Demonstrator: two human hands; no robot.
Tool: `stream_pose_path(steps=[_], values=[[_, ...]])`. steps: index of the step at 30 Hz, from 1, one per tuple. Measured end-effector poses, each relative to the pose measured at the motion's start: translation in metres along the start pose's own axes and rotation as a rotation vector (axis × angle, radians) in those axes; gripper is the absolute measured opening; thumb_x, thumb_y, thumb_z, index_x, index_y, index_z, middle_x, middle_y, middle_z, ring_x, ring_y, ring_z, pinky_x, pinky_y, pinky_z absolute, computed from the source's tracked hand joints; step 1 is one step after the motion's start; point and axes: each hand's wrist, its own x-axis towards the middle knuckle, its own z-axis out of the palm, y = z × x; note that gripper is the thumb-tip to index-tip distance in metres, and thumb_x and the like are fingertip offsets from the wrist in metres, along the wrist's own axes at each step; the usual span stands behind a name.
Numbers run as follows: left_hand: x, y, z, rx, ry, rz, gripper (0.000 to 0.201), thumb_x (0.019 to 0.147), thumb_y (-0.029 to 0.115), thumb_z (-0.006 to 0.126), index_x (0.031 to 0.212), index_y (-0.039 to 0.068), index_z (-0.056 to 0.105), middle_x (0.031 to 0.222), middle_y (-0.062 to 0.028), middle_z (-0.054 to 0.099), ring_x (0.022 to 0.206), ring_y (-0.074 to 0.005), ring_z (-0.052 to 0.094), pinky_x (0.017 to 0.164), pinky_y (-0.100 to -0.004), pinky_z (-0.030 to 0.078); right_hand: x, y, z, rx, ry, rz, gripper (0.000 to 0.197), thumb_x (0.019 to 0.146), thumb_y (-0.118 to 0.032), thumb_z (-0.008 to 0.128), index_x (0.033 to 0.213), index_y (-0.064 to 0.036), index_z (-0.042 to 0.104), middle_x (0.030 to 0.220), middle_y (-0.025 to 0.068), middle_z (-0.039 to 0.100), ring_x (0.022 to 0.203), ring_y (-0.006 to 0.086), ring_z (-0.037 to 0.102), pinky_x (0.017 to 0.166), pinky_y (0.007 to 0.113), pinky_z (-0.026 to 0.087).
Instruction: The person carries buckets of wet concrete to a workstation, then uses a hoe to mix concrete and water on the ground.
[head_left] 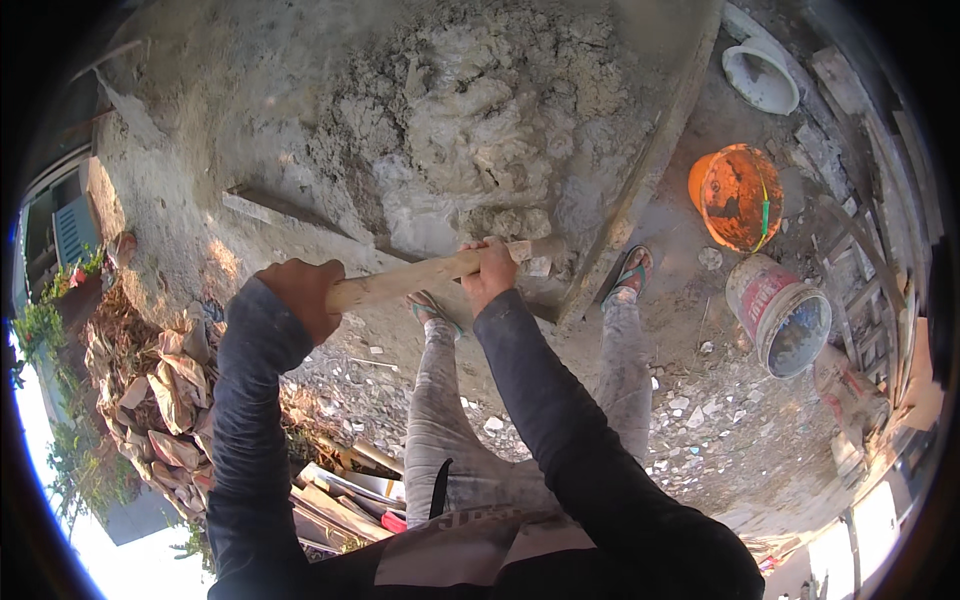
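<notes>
My left hand [305,296] is closed round the near end of a thick, pale wooden handle [405,281]. Farther along it, my right hand [488,270] grips the same handle. The handle slants across in front of my legs, rising slightly to the right, and runs on past my right hand. What tool it belongs to I cannot make out, as its far end blends into the grey muck. Just beyond my hands lies a heap of wet grey mortar [490,130], lumpy and smeared over the ground.
Wooden boards [640,180] edge the mortar on the right, with a shorter plank [290,215] on the left. An orange bucket [738,198], a tipped white bucket [785,315] and a white basin [760,78] lie to the right. Crumpled paper sacks [172,395] pile up at left. Rubble [690,415] covers the ground.
</notes>
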Motion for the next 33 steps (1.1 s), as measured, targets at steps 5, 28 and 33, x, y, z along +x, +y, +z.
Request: stream_pose_path(steps=[5, 28, 33], values=[[-0.064, -0.014, 0.053, -0.307, 0.123, -0.345, 0.017, 0.073, 0.021, 0.069, 0.086, 0.012, 0.063, 0.072, -0.0125, 0.067, 0.070, -0.0329, 0.067, 0.067, -0.0440, 0.053, -0.057, -0.014, 0.018, -0.106, -0.106, 0.002, 0.010, 0.089, -0.006, 0.050, 0.094, -0.0048, 0.041, 0.075, 0.0040, 0.043, 0.060, 0.0159, 0.045, 0.058, 0.036, 0.046], [0.162, 0.350, 0.309, -2.733, 0.020, -0.771, 0.040, 0.080, 0.027, 0.073, 0.106, 0.000, 0.061, 0.069, -0.0122, 0.064, 0.059, -0.0234, 0.062, 0.061, -0.0364, 0.052, 0.127, -0.040, 0.018, -2.525, -0.504, -0.488, 0.039, 0.084, -0.015, 0.059, 0.115, 0.0023, 0.042, 0.073, 0.0142, 0.059, 0.049, 0.0230, 0.059, 0.045, 0.036, 0.051], [0.118, 0.447, 0.297, -2.441, 0.009, -0.736, 0.036, 0.082, 0.023, 0.070, 0.111, 0.004, 0.061, 0.089, -0.0116, 0.069, 0.080, -0.0228, 0.066, 0.074, -0.0346, 0.052, 0.073, -0.132, -0.027, -2.417, -0.326, -0.301, 0.039, 0.082, -0.012, 0.060, 0.115, 0.0009, 0.042, 0.072, 0.0116, 0.057, 0.048, 0.0193, 0.057, 0.041, 0.034, 0.048]])
